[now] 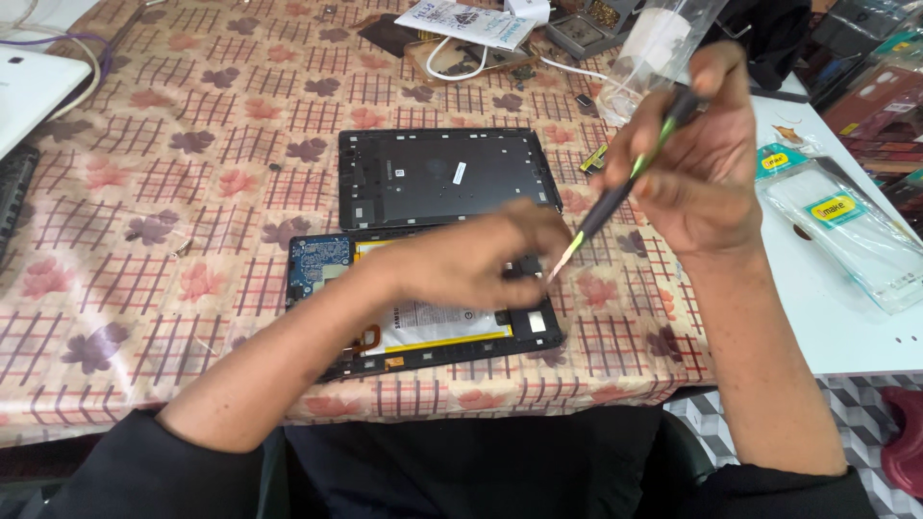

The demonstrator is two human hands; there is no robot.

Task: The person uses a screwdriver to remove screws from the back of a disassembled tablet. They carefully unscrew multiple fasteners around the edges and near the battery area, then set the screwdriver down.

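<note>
An opened tablet (423, 332) lies near the table's front edge, its white battery and blue circuit board showing. My left hand (471, 259) rests flat on top of it, fingers pointing right. My right hand (697, 159) holds a black and green screwdriver (615, 187) tilted down to the left. Its tip sits at the tablet's upper right part, just by my left fingertips. The tablet's dark back cover (447, 178) lies inside up directly behind the tablet.
A floral checked cloth (192, 192) covers the table. Clear plastic phone cases in packets (846, 231) lie on a white surface at the right. A white cable (452, 62), a leaflet, small parts and a clear bag (654, 48) sit at the back. A white device (34, 91) is far left.
</note>
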